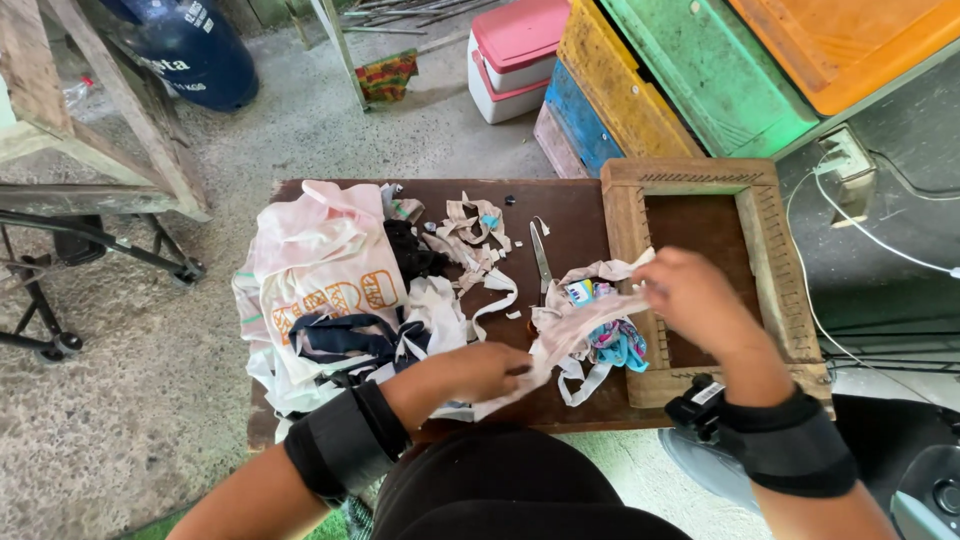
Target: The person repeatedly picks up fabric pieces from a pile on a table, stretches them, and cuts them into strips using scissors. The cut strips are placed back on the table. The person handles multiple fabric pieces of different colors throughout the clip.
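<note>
The left hand and the right hand each close on one end of a pale pink strip of cut fabric, which is stretched between them above the near edge of the dark brown wooden table. The left grip is pinched shut on the lower end of the strip, near the body; the right grip is closed on the upper end, over the inner edge of the square wooden frame with notched sides. The strip's long axis runs diagonally, rising from the left hand toward the right hand. Loose loops of the same cloth and a blue patterned scrap hang below the strip's middle. A pair of scissors lies on the table just beyond the strip, roughly midway between the hands, blades pointing away. A heap of pale pink garments lies left of the left hand.
</note>
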